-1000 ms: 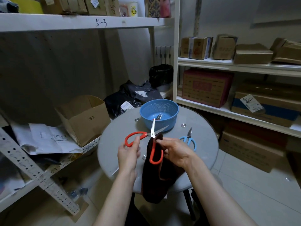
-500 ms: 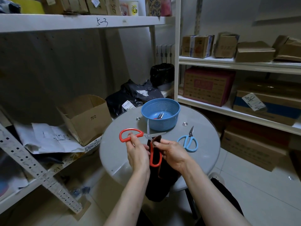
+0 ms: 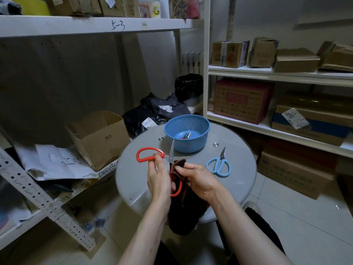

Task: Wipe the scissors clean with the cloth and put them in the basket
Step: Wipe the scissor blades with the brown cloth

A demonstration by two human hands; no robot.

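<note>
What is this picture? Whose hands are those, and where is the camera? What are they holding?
No machine here, just a person working with bare hands. The camera sits on the person's head and looks down, so you see both arms as if they were yours. The left hand holds the red scissors, opened wide, one blade pointing up. The right hand pinches a dark cloth at the blades to wipe them; the rest hangs down. On the round table stands a blue basket with a small metal tool inside, and blue scissors lie beside it.
</note>
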